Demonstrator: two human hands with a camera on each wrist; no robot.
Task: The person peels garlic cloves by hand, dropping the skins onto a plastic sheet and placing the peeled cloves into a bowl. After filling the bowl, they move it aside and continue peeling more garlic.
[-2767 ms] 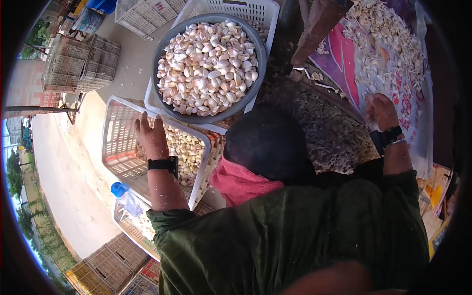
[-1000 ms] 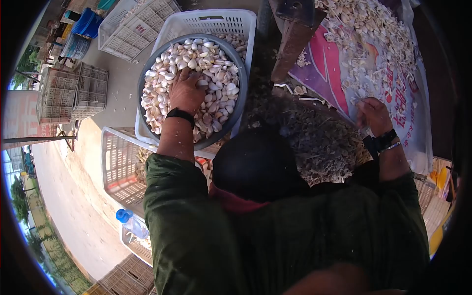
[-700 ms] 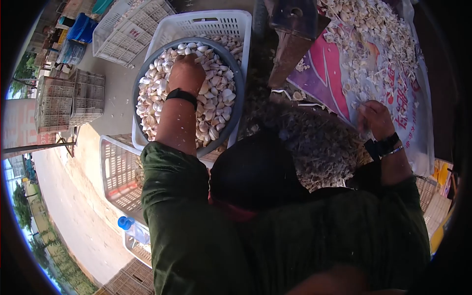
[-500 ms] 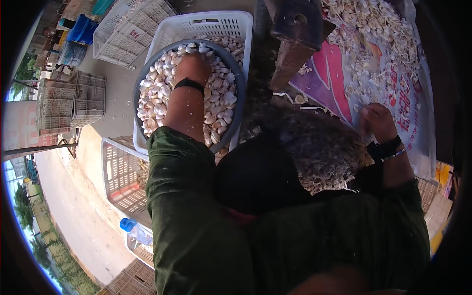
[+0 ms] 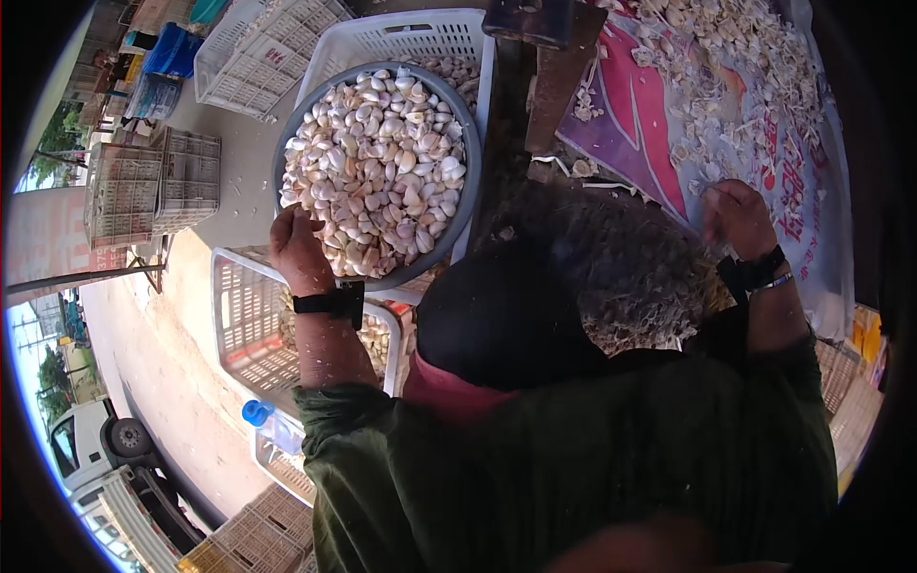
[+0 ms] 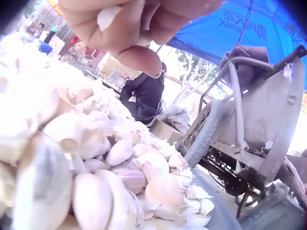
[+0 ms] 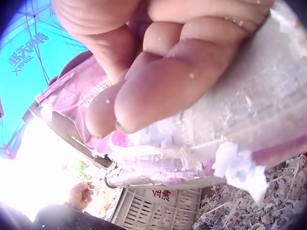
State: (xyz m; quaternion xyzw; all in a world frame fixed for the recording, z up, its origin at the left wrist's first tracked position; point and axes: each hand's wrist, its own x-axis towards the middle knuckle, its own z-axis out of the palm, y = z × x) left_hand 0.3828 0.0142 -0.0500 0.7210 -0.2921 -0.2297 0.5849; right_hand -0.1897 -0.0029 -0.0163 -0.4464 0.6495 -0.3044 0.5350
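Observation:
A round grey basin heaped with pale garlic cloves sits on a white crate. Beside its near-left rim is my left hand, its fingers curled; in the left wrist view a pale garlic piece shows among the fingers of this hand, above the heaped cloves. My right hand is bent over the printed plastic sheet, which bears loose garlic skins. In the right wrist view that hand has curled fingers, with nothing visible between them.
A crate of cloves stands below the basin, near a blue-capped bottle. Stacked crates are at the left. A rusty metal post rises between basin and sheet; skins heap below it.
My left hand has come out of the cloves in the basin, back to its near-left rim. The right hand has stayed over the sheet's edge. A truck has come into view at lower left.

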